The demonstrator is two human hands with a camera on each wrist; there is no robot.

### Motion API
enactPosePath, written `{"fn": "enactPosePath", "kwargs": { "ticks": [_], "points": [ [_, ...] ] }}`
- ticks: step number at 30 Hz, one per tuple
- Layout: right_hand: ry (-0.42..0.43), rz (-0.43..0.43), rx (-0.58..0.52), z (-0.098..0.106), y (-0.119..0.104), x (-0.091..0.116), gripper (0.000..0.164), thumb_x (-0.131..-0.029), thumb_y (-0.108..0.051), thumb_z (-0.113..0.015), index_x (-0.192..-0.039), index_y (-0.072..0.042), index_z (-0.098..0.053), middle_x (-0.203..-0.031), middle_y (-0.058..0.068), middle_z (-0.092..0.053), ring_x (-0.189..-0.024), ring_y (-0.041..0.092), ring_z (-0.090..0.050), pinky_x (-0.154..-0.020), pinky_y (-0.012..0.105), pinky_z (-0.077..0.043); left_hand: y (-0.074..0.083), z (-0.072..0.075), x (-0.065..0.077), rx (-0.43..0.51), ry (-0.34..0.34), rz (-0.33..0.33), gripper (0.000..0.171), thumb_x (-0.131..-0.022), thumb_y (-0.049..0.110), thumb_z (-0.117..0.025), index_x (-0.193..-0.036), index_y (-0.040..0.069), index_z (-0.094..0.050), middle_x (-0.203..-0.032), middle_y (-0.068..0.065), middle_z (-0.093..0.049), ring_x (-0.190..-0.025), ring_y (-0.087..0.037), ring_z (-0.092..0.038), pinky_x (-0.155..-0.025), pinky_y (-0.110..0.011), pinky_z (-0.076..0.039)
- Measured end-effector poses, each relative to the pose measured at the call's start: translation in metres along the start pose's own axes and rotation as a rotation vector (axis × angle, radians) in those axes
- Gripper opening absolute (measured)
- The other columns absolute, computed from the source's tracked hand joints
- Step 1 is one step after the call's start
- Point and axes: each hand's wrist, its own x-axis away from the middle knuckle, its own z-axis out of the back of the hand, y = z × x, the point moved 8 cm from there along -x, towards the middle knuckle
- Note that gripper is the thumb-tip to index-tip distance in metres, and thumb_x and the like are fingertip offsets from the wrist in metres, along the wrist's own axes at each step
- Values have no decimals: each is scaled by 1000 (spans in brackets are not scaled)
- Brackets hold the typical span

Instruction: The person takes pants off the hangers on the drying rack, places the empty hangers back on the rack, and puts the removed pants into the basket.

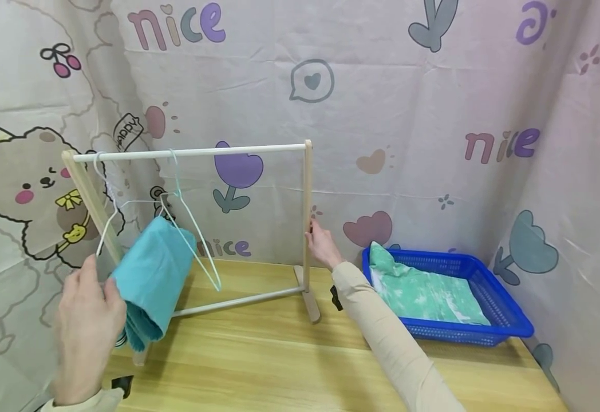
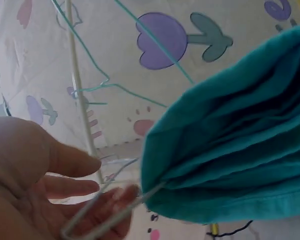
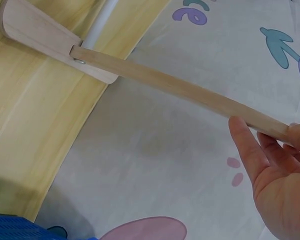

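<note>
A small clothes rack with a white top bar (image 1: 197, 152) stands on the table. My right hand (image 1: 323, 243) grips its upright wooden post (image 3: 180, 90), thumb on one side and fingers on the other. At the left, my left hand (image 1: 89, 320) is beside the end of a white hanger (image 1: 106, 234), fingers loosely bent. In the left wrist view the thumb stands apart from the fingers, and the hanger wire passes across them. A folded turquoise cloth (image 1: 153, 274) hangs over that hanger. A pale green hanger (image 1: 197, 229) hangs on the bar to its right.
At the right a blue plastic basket (image 1: 516, 329) holds a folded green-and-white cloth (image 1: 429, 292). The wood-grain table (image 1: 259, 366) lies under everything. A printed curtain (image 1: 382, 103) surrounds the back and sides. A small black object (image 1: 336, 297) lies near the right sleeve.
</note>
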Motion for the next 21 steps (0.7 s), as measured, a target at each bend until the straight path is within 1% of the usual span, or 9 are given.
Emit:
{"fn": "enactPosePath", "kwargs": {
  "ticks": [3, 5, 6, 8, 11, 12, 15, 19, 21],
  "points": [
    [-1, -7, -1, 0, 1, 0, 35, -95, -7, -45, -128, 3, -39, -107, 20, -60, -94, 30, -60, -79, 34, -50, -2, -6, -2, 50, -13, 8, 45, -91, 3, -40, -136, -1, -33, -114, -31, -47, -96, -51, -43, -74, -62, -32],
    [-4, -12, 1, 0, 3, -1, 35, -95, -7, -45, -128, 3, -39, -108, 20, -60, -95, 30, -60, -79, 34, -50, -3, -8, -4, 101, 11, 11, 43, -91, 3, -40, -133, 0, -38, -109, -24, -54, -95, -45, -50, -72, -51, -37],
    [-6, -18, 2, 0, 3, -1, 36, -95, -8, -45, -129, 3, -38, -108, 20, -59, -95, 29, -60, -79, 34, -50, -4, -10, -4, 131, 12, 31, 41, -92, 4, -41, -133, 2, -41, -108, -21, -56, -89, -37, -56, -69, -45, -40],
    [-12, -25, 4, -1, 4, -1, 37, -96, -9, -45, -130, 2, -37, -109, 20, -59, -95, 29, -60, -79, 34, -50, -11, -13, -5, 190, 9, 93, 40, -93, 9, -42, -134, 6, -43, -104, -14, -60, -72, -24, -60, -58, -33, -41],
    [-16, -35, 4, -3, 5, 0, 38, -96, -10, -45, -131, 2, -36, -110, 20, -59, -95, 29, -60, -80, 34, -50, -24, -19, -7, 304, -11, 236, 38, -96, 19, -41, -132, 11, -47, -91, -4, -59, -58, -8, -51, -46, -21, -34],
    [-17, -36, 3, -3, 4, 0, 38, -96, -10, -45, -131, 2, -36, -110, 20, -59, -95, 29, -60, -80, 34, -50, -27, -21, -7, 358, -7, 278, 36, -96, 21, -41, -130, 12, -50, -84, -2, -57, -53, -6, -44, -43, -21, -33],
    [-13, -35, 2, -3, 4, 0, 37, -96, -9, -45, -130, 2, -37, -109, 20, -59, -95, 29, -60, -80, 34, -50, -34, -28, -9, 668, -13, 402, 30, -95, 21, -46, -120, 8, -58, -65, 1, -48, -46, -8, -38, -36, -22, -28],
    [-9, -31, 1, -2, 3, 0, 36, -96, -9, -45, -129, 2, -38, -108, 19, -60, -93, 29, -60, -78, 35, -50, -33, -36, -8, 1047, -4, 510, 22, -92, 15, -53, -108, 4, -61, -52, -1, -40, -30, -11, -28, -27, -29, -15],
    [-5, -26, 3, -1, 3, 0, 35, -96, -8, -45, -129, 2, -38, -108, 19, -60, -93, 29, -60, -78, 35, -50, -29, -36, -9, 1113, 0, 505, 21, -92, 13, -52, -107, 3, -62, -49, -1, -38, -28, -11, -26, -27, -31, -11]
  ]
}}
